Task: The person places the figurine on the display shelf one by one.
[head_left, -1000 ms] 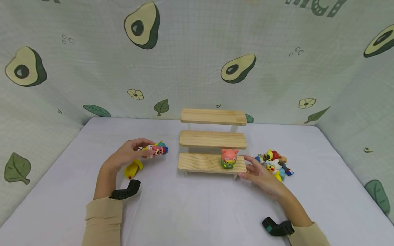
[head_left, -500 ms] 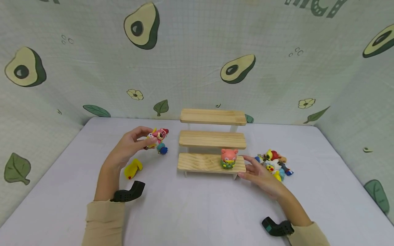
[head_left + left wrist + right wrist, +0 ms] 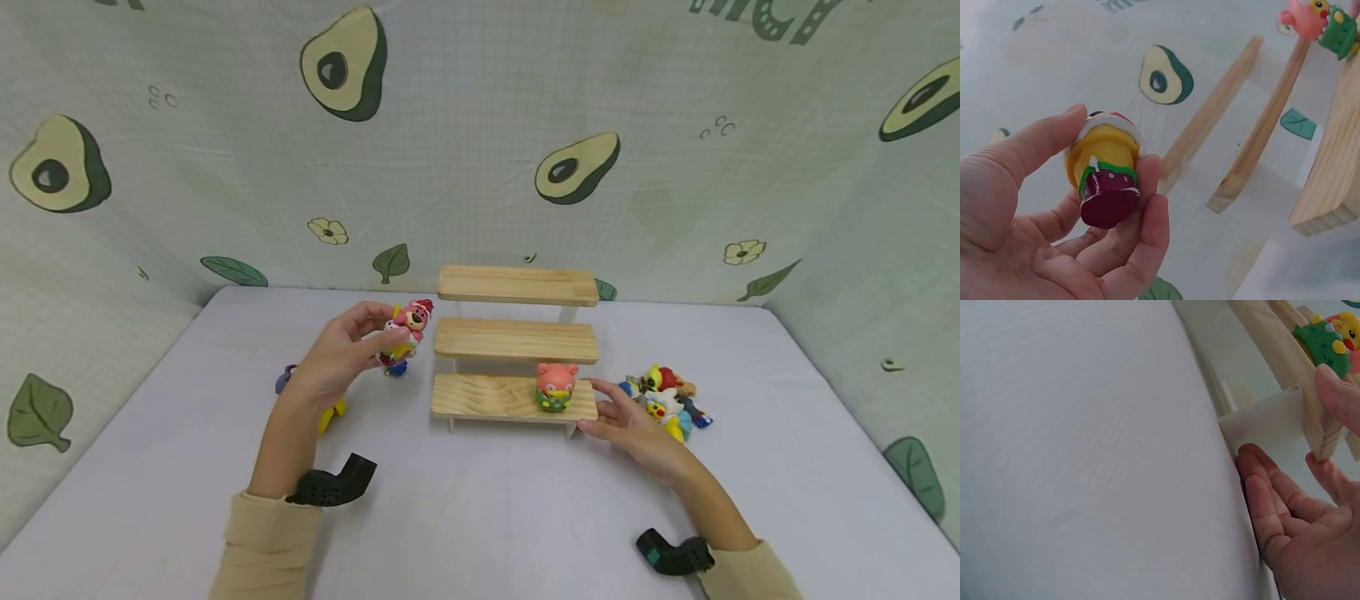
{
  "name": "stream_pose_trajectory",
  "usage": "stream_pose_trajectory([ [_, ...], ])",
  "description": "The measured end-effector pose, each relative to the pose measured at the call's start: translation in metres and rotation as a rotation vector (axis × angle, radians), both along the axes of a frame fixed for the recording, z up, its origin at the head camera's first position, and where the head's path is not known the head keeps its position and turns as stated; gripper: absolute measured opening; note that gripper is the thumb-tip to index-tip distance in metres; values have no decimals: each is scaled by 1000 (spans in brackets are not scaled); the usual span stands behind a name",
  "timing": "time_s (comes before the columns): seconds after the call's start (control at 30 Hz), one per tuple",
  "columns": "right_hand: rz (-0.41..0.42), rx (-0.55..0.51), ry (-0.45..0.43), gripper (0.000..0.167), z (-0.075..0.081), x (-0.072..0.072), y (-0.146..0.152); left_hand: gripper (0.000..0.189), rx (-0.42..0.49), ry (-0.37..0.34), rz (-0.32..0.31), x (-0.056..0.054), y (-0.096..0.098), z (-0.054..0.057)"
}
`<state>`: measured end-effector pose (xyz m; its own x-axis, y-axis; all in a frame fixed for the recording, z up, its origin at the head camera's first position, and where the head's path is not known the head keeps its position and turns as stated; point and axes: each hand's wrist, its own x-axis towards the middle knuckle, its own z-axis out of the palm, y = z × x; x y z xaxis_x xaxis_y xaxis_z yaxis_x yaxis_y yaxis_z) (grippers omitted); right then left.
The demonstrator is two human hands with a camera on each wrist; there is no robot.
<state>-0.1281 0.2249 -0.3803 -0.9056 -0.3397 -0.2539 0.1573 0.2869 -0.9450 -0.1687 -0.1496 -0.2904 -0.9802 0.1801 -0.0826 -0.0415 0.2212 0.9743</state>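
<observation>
My left hand (image 3: 337, 354) pinches a figurine (image 3: 408, 329) of a pink bear with a red hat, between thumb and fingers, above the table left of the shelf. In the left wrist view its yellow body and maroon base (image 3: 1110, 200) face the camera. My right hand (image 3: 633, 429) holds the right end of the lowest step of a three-step wooden display shelf (image 3: 480, 396), thumb at the front corner and index finger at the back. On that step, near its right end, stands a pink figurine (image 3: 555, 387) with a green lower part.
Right of my right hand lies a pile of small figurines (image 3: 671, 400). A yellow figurine (image 3: 330, 414) and a purple thing (image 3: 283, 379) show partly behind my left arm. A small blue piece (image 3: 396, 368) lies below the held bear. A printed cloth (image 3: 480, 167) hangs behind the table.
My left hand has lifted the bear figurine, turned it upright and carried it right, toward the shelf. A blue figurine has stayed behind on the table. My right hand has kept its place.
</observation>
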Motion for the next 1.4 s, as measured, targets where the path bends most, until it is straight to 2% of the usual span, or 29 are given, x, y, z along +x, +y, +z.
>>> stream_pose_trajectory([
  [0.13,-6,10,-7,73,-1,-1,0,36,50,16,-26,3,9,1],
  [0.27,-18,18,-15,73,-2,-2,-1,36,53,69,-82,6,17,1],
  [0.37,-21,15,-16,73,-3,-2,-1,36,58,84,-114,9,27,0],
  [0.57,-16,3,-19,73,-4,-3,-1,35,88,82,-170,13,47,-4],
  [0.8,11,-10,1,73,-2,-1,1,36,79,91,-239,15,59,-11],
  [1.07,-10,9,-15,73,-1,-1,-1,36,68,90,-266,15,69,-17],
  [1.4,-5,14,-9,73,1,-1,0,38,-21,133,-277,17,84,-26],
])
